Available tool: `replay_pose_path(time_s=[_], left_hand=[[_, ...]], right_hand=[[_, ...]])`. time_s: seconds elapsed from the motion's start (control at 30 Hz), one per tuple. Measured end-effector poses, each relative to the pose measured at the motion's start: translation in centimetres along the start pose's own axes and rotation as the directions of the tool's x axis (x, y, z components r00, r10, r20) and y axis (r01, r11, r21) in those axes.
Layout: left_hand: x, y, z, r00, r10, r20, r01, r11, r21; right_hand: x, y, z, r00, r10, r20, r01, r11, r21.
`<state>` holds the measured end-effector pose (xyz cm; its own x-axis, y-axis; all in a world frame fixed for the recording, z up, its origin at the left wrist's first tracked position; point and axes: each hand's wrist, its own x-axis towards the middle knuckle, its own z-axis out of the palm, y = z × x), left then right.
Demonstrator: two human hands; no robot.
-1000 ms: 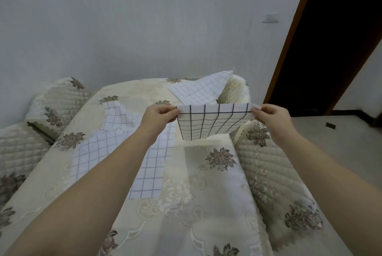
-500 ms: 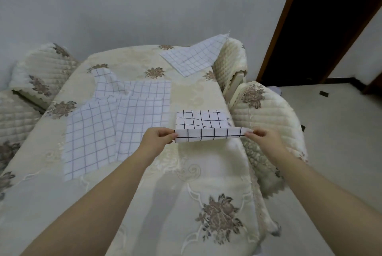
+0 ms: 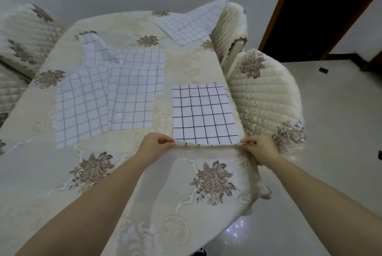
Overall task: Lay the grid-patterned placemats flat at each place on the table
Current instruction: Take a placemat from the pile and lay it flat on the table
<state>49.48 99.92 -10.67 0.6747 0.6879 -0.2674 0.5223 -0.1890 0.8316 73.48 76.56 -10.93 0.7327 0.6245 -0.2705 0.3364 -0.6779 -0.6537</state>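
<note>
A white placemat with a black grid [image 3: 203,114] lies almost flat near the right edge of the table [image 3: 186,65], its near hem still slightly lifted. My left hand [image 3: 156,144] pinches its near left corner and my right hand [image 3: 260,148] pinches its near right corner. Three paler grid placemats overlap in the table's middle: one at the left [image 3: 80,105], one beside it [image 3: 132,98], and a crumpled one behind [image 3: 99,53]. Another placemat [image 3: 192,22] lies at the far right, a corner draped on a chair back.
A cream floral cloth covers the table. Quilted chair covers stand close on the right [image 3: 266,98], at the far right [image 3: 233,22] and along the left [image 3: 22,34]. Shiny tiled floor [image 3: 334,131] and a dark doorway [image 3: 322,8] lie to the right.
The black-grid placemat went from hanging in the air between my hands to spread out on the table, as both hands came down and back toward me.
</note>
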Motion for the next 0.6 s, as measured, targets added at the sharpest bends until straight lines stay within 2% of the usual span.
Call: replay_pose_path(time_s=[0.07,0.17,0.27,0.33,0.37,0.47,0.6], left_hand=[[-0.2,-0.2,0.1,1.000,-0.004,0.002,0.004,1.000,-0.013],[-0.3,-0.2,-0.3,0.998,-0.050,-0.034,0.046,0.994,-0.095],[0.2,0.4,-0.5,0.982,-0.179,-0.056,0.149,0.925,-0.351],[0.5,1.0,-0.2,0.955,-0.295,-0.024,0.241,0.821,-0.518],[0.7,1.3,0.0,0.940,-0.341,-0.015,0.278,0.792,-0.543],[1.5,1.3,0.7,0.899,-0.436,-0.041,0.369,0.804,-0.466],[1.9,2.0,1.6,0.865,-0.496,-0.076,0.437,0.820,-0.370]], right_hand=[[-0.1,0.1,0.2,1.000,-0.022,0.021,0.024,0.997,-0.069],[0.0,0.2,0.2,1.000,0.015,0.004,-0.015,0.999,-0.039],[0.7,-0.7,0.1,0.992,0.086,-0.088,-0.071,0.984,0.163],[1.7,-1.2,0.2,0.975,0.206,-0.089,-0.169,0.935,0.312],[2.2,-1.4,0.4,0.960,0.272,-0.061,-0.231,0.899,0.372],[3.3,-1.7,1.0,0.921,0.384,0.061,-0.373,0.829,0.418],[4.5,-1.6,1.7,0.891,0.452,0.033,-0.443,0.853,0.275]])
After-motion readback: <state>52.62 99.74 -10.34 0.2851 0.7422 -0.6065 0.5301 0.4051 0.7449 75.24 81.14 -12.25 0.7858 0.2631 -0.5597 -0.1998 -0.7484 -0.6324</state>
